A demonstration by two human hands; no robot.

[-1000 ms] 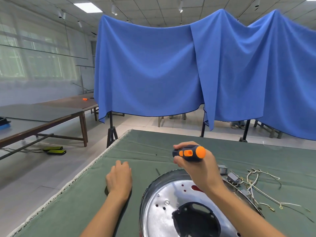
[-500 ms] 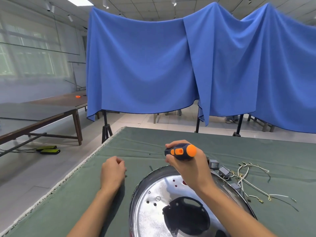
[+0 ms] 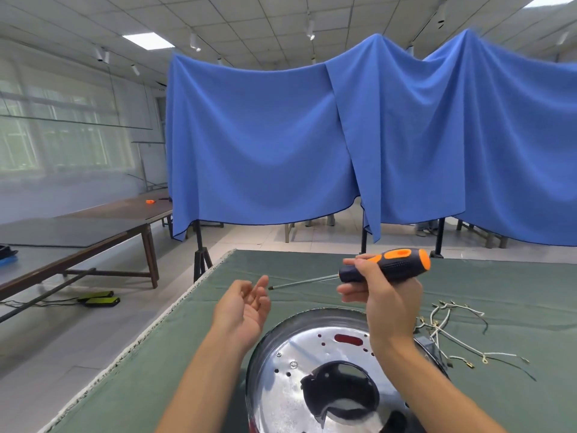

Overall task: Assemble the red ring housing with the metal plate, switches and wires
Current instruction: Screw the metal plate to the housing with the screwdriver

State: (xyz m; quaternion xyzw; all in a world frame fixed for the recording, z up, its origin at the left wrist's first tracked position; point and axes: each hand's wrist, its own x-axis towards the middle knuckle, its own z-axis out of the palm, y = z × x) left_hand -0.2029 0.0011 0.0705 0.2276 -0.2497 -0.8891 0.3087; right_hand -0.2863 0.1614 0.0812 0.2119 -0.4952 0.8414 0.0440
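Orange-handled screwdriver (image 3: 385, 265) gripped in right hand (image 3: 385, 303), left hand (image 3: 246, 303) open, holding nothing; advisable to seat tip squarely in a metal plate (image 3: 299, 354) screw before turning.

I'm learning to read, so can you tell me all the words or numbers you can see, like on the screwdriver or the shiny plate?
There are no words or numbers to read here.
The screwdriver in the right hand: its orange and black handle shows no writing.
The shiny plate: only holes and screws, no label.
The blue cloth and the green table cover: plain.
The small orange thing on the far table: too small to tell.
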